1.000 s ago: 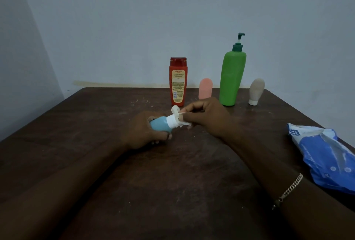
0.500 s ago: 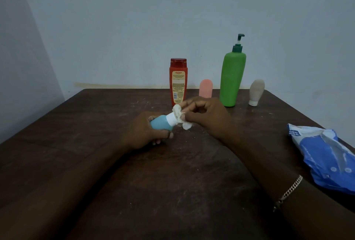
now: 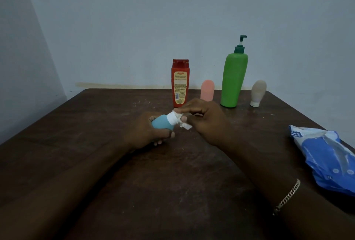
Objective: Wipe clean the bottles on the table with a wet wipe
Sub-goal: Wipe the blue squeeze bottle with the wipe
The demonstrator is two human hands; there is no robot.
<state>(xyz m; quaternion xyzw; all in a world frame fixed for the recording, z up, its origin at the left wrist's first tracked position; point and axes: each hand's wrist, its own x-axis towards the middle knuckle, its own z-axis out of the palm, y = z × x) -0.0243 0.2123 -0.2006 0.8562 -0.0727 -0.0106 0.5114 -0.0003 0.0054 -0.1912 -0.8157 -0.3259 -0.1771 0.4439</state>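
From the head camera, the left hand [image 3: 144,132] lies low on the brown table [image 3: 86,134] with its fingers curled round the small blue bottle [image 3: 161,122]; the bottle lies on its side in that hand, just above the table top, with its white cap [image 3: 171,119] pointing to the right. The right hand [image 3: 208,122] pinches a scrunched white wet wipe [image 3: 183,123] against the cap, so both hands are holding something tight.

At the back of the table four more bottles stand in a row: a red bottle [image 3: 180,84], a little pink bottle [image 3: 207,90], a tall green pump bottle [image 3: 233,80] and a small grey bottle [image 3: 258,92] set on its cap; no hand touches them. A blue pack of wipes [image 3: 326,159] lies on the right edge of the table; a chain bracelet [image 3: 288,197] sits on the right wrist.

I think the job is partway; the blue bottle's cap is being cleaned now. I cannot tell if the four at the back are clean or dirty; if not, they are left to do.
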